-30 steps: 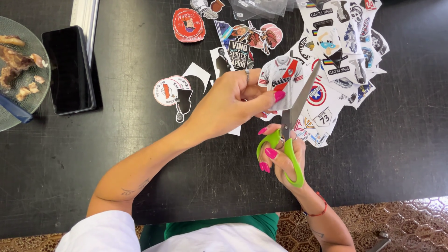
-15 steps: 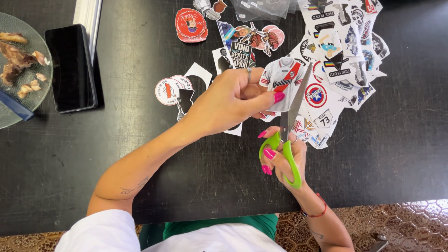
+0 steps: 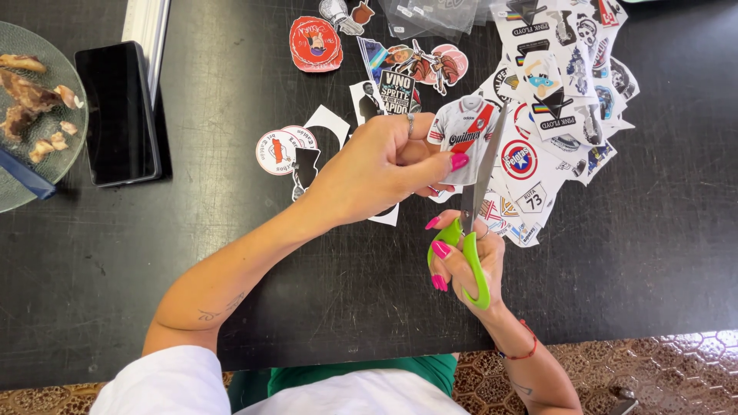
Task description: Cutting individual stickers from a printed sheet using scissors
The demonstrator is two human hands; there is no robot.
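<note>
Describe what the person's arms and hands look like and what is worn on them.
Both hands have bright pink nails. The left hand wears a ring, with a small dark forearm tattoo and a white short sleeve. The right hand has a thin red wrist cord.

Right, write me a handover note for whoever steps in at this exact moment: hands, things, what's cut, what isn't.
Left hand: pinches the sticker sheet, the part with a white and red jersey picture, above the black table.
Right hand: fingers through the green-handled scissors, blades against that sheet's right edge.
Done: several cut-out stickers lie apart, such as a round one and a red one.
Left: the jersey is not yet cut free; a heap of uncut sheets lies to the right.
Nearby: phone, plate of food scraps at far left.
</note>
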